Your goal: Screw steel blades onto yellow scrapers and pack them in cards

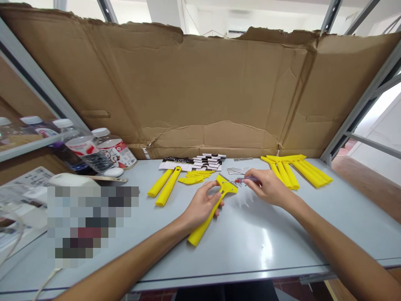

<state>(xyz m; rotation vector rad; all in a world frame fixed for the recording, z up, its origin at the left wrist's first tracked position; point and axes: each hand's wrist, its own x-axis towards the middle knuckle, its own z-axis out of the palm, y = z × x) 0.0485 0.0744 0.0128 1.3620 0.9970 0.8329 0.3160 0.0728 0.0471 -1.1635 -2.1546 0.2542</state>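
My left hand (205, 203) is wrapped round the handle of a yellow scraper (200, 232), whose wide head points away from me and carries a metal blade along its edge. In my right hand (266, 187) is a screwdriver (253, 180) with a reddish see-through handle. Its thin shaft reaches left to the scraper's head; whether the tip sits in a screw is too small to tell. Small screws (239, 182) lie scattered on the table just beyond the scraper head, and flat metal blades (237, 171) rest behind them.
Yellow scraper handles (165, 189) and small yellow pieces (194, 178) lie left of centre, by black-and-white cards (208, 161). Several yellow scraper bodies (287, 172) are at the back right. Bottles (114, 150) stand left, a cardboard sheet (213, 88) behind. A blurred patch covers the left table.
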